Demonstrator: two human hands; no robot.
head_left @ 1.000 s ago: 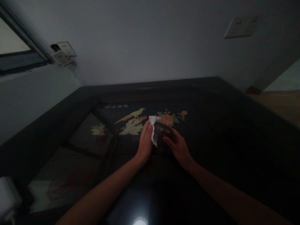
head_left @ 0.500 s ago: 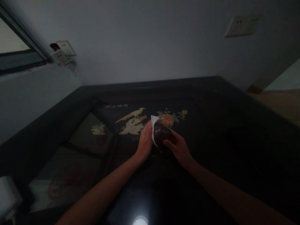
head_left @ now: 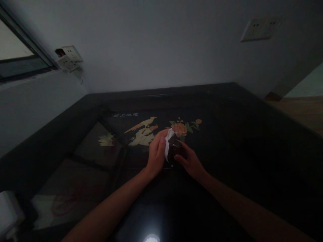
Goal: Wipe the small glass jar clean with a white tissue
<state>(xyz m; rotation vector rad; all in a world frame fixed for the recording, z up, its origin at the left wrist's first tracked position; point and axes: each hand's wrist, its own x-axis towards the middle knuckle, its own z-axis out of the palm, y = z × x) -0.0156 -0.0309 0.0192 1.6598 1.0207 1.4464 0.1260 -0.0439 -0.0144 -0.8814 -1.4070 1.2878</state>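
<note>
The left hand point(head_left: 156, 153) holds white paper point(head_left: 167, 148) against a dark shiny thing point(head_left: 174, 151). The right hand point(head_left: 191, 163) holds its other side, by the black counter point(head_left: 227, 134).

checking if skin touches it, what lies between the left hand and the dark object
In the head view, a white tissue lies between the left hand and the dark object; whether any hidden fingertips touch it directly cannot be told.

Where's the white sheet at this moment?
In the head view, the white sheet is slightly below and right of centre, between the left hand and the dark object in the right hand, near the orange flower design.
</note>
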